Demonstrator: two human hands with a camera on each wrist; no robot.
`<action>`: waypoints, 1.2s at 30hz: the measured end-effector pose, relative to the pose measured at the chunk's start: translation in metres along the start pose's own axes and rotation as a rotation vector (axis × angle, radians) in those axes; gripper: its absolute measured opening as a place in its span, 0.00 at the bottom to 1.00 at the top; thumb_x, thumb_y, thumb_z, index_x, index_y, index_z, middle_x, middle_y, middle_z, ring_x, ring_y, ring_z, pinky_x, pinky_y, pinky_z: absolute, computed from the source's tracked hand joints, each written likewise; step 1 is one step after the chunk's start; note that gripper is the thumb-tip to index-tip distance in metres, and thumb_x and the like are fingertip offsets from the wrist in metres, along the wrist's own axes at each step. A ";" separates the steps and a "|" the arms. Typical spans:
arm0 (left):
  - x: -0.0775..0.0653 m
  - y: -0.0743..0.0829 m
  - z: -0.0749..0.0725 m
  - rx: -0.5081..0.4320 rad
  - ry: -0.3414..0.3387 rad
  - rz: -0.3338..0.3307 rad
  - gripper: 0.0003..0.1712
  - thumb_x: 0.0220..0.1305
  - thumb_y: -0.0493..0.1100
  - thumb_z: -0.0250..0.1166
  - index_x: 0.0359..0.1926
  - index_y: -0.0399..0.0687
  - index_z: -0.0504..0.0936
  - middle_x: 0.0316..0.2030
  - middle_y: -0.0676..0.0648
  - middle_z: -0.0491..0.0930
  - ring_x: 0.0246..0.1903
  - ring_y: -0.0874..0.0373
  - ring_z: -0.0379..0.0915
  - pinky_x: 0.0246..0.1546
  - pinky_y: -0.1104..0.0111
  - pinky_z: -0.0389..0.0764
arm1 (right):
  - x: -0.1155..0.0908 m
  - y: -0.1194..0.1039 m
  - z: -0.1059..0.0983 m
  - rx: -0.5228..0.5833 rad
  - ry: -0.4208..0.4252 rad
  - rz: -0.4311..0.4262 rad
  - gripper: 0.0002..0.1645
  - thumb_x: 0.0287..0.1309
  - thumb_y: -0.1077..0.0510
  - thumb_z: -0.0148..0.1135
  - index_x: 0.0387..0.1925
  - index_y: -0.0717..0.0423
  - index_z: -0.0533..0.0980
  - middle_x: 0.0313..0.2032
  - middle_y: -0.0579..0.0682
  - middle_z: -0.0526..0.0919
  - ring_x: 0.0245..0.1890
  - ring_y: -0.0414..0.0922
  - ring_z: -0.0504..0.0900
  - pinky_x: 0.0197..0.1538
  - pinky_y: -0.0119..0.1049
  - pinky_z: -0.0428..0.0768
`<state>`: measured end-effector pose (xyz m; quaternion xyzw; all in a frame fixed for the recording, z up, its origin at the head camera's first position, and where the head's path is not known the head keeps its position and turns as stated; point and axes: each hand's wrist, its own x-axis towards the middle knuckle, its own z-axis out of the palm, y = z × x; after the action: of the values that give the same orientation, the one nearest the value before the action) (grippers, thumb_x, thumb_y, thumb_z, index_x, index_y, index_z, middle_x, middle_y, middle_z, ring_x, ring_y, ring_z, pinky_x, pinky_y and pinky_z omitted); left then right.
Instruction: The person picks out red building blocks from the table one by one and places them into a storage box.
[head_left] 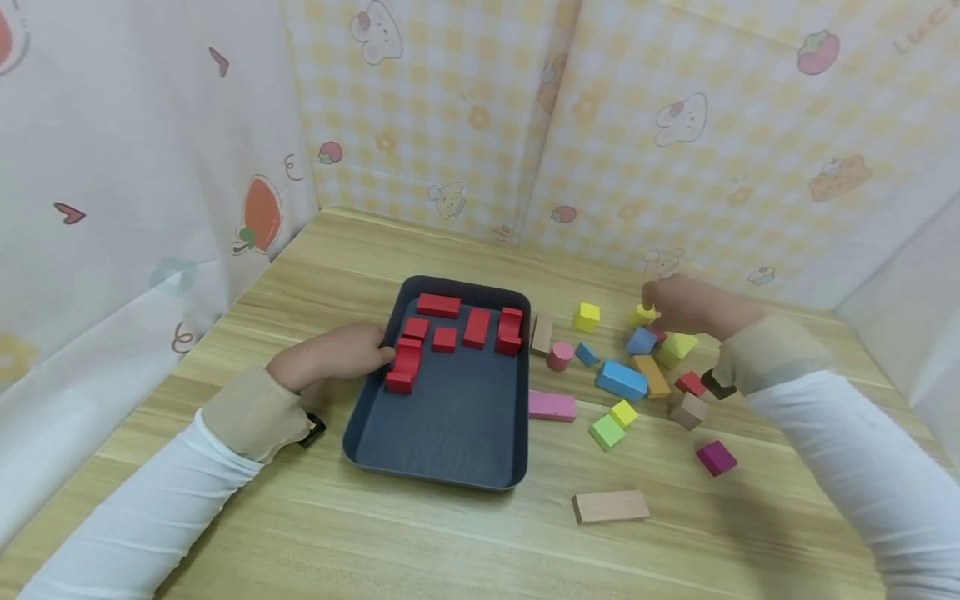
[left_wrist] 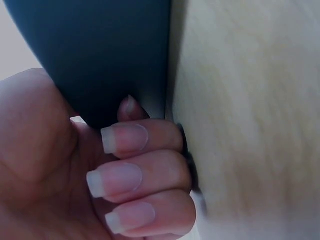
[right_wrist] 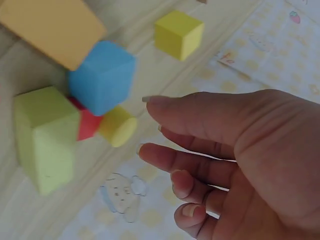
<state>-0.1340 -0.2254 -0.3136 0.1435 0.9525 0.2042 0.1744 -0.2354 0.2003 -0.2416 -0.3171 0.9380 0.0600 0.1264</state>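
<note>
My left hand (head_left: 337,352) grips the left rim of a dark grey tray (head_left: 457,433), thumb over the edge; in the left wrist view its fingers (left_wrist: 155,177) curl beside the tray wall (left_wrist: 115,45). Several red blocks, among them curved ones (head_left: 405,362), lie in the tray's far half. At the far right, my right hand (head_left: 697,304) hovers by a yellow cylinder (right_wrist: 118,127) with nothing between thumb and fingers. Close to that cylinder are a red block (right_wrist: 89,120), partly hidden, a blue block (right_wrist: 104,77) and a yellow-green block (right_wrist: 47,137).
Right of the tray lie a pink cylinder (head_left: 560,356), a pink plank (head_left: 552,406), a blue block (head_left: 622,380), an orange block (head_left: 651,377) and another red block (head_left: 691,383). A wooden plank (head_left: 611,507) lies nearer me. Patterned cloth (head_left: 465,125) hangs behind the table.
</note>
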 end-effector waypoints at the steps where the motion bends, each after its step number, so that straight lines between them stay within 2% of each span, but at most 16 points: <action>1: 0.000 0.000 0.000 0.002 0.002 0.004 0.14 0.65 0.44 0.46 0.28 0.41 0.73 0.21 0.48 0.65 0.23 0.56 0.64 0.25 0.66 0.66 | 0.000 0.002 0.003 -0.006 -0.006 -0.002 0.17 0.47 0.62 0.65 0.39 0.68 0.75 0.36 0.60 0.80 0.35 0.52 0.77 0.40 0.48 0.76; 7: 0.001 0.000 0.001 0.002 0.004 0.007 0.14 0.65 0.44 0.46 0.25 0.43 0.71 0.20 0.49 0.64 0.21 0.56 0.63 0.25 0.66 0.65 | 0.001 0.012 0.017 -0.009 0.002 -0.018 0.11 0.49 0.62 0.64 0.36 0.64 0.79 0.36 0.58 0.82 0.36 0.53 0.78 0.42 0.49 0.76; 15: 0.000 0.000 -0.001 -0.007 -0.003 -0.002 0.14 0.65 0.44 0.46 0.27 0.42 0.72 0.21 0.49 0.64 0.23 0.56 0.63 0.26 0.66 0.65 | 0.001 0.023 0.025 -0.002 0.063 -0.018 0.03 0.48 0.60 0.66 0.27 0.57 0.80 0.27 0.49 0.82 0.27 0.43 0.75 0.36 0.44 0.76; 18: 0.000 -0.001 -0.001 -0.009 -0.008 -0.009 0.15 0.66 0.44 0.46 0.28 0.41 0.72 0.21 0.48 0.64 0.23 0.55 0.64 0.26 0.66 0.65 | 0.002 0.025 0.028 0.000 0.056 -0.020 0.04 0.48 0.60 0.66 0.29 0.55 0.81 0.29 0.49 0.83 0.29 0.44 0.77 0.37 0.45 0.77; 24: 0.000 -0.001 -0.001 0.003 -0.009 -0.008 0.15 0.66 0.44 0.46 0.29 0.41 0.73 0.21 0.48 0.65 0.23 0.55 0.64 0.27 0.66 0.66 | 0.002 0.025 0.032 0.030 0.011 0.003 0.13 0.47 0.60 0.67 0.39 0.55 0.82 0.38 0.53 0.83 0.40 0.51 0.78 0.46 0.50 0.75; 29: 0.000 -0.001 -0.001 0.000 -0.005 -0.008 0.15 0.66 0.44 0.46 0.27 0.42 0.72 0.20 0.48 0.64 0.22 0.56 0.63 0.25 0.66 0.65 | 0.004 0.024 0.034 0.055 -0.016 0.025 0.14 0.46 0.61 0.67 0.39 0.56 0.81 0.39 0.54 0.82 0.40 0.51 0.77 0.46 0.51 0.74; 36: 0.001 -0.001 0.001 0.021 0.000 0.002 0.15 0.66 0.44 0.46 0.28 0.41 0.73 0.21 0.48 0.65 0.23 0.55 0.64 0.28 0.65 0.67 | 0.008 0.023 0.040 0.061 -0.049 0.055 0.14 0.47 0.63 0.65 0.40 0.56 0.80 0.32 0.48 0.80 0.32 0.46 0.74 0.41 0.45 0.75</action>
<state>-0.1351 -0.2258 -0.3149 0.1461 0.9545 0.1942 0.1727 -0.2481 0.2214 -0.2815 -0.2855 0.9444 0.0425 0.1575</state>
